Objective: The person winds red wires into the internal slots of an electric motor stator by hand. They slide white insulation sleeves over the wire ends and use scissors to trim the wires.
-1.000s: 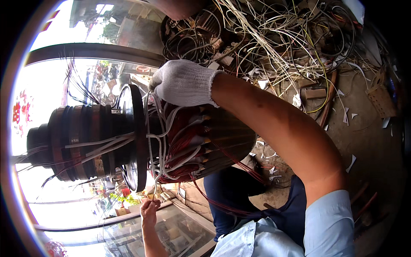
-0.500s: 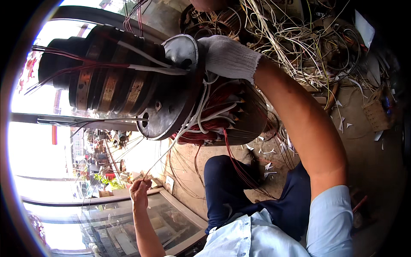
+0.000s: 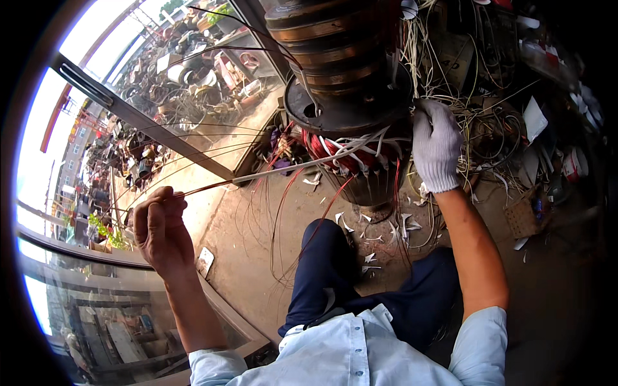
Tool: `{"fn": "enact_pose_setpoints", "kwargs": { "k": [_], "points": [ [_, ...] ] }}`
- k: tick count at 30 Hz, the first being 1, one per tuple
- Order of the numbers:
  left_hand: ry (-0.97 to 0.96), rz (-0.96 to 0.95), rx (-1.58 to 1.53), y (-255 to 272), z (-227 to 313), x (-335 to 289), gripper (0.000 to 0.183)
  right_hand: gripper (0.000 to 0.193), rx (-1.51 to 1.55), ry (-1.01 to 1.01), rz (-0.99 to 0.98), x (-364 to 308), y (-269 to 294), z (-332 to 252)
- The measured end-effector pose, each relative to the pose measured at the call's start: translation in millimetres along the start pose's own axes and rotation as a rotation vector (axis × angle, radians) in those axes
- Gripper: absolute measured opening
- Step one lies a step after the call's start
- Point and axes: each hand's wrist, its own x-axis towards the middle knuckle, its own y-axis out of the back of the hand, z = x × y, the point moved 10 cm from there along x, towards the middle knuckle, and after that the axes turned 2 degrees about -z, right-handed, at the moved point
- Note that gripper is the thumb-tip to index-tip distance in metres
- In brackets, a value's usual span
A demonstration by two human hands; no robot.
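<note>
A motor rotor stands at the upper middle, with dark and copper-coloured slip rings [image 3: 335, 48] above a round metal plate [image 3: 360, 119]. Below the plate lie red windings [image 3: 331, 149] with white sleeves. My bare left hand [image 3: 161, 225] is closed in a pinch on thin copper wires [image 3: 209, 187], stretched out to the left. They come out of a white sleeve [image 3: 283, 169] that runs back to the windings. My right hand [image 3: 438, 145], in a white knitted glove, has its fingers curled against the plate's right rim; the fingertips are partly hidden.
Loose red wires [image 3: 277, 225] hang from the windings toward my knees. White scraps [image 3: 370, 258] litter the floor. A tangle of wires [image 3: 489, 128] lies at the right, near a woven basket [image 3: 528, 212]. Framed glass [image 3: 122, 309] stands at the left.
My view has swung left, and the rotor now appears more upright. My left hand has drawn the sleeved wire out straighter to the left. The gloved hand has come round to the plate's right rim.
</note>
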Motion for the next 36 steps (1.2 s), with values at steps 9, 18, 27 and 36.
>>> {"fn": "enact_pose_setpoints", "kwargs": {
  "k": [9,18,27,36],
  "points": [
    [0.076,0.096,-0.427,-12,-25,11,0.020,0.043,0.018,0.642,-0.273,-60,-23,-178],
    [-0.271,0.084,0.298,-83,-55,-7,0.023,0.015,-0.309,0.843,-0.690,-89,-62,-189],
    [0.249,-0.354,0.508,-137,-187,-11,0.024,0.011,-0.416,0.910,-0.901,-100,-56,-180],
    [0.442,-0.413,0.384,-158,-222,19,0.023,0.012,-0.529,0.835,-0.965,-87,-56,-172]
  ]
}}
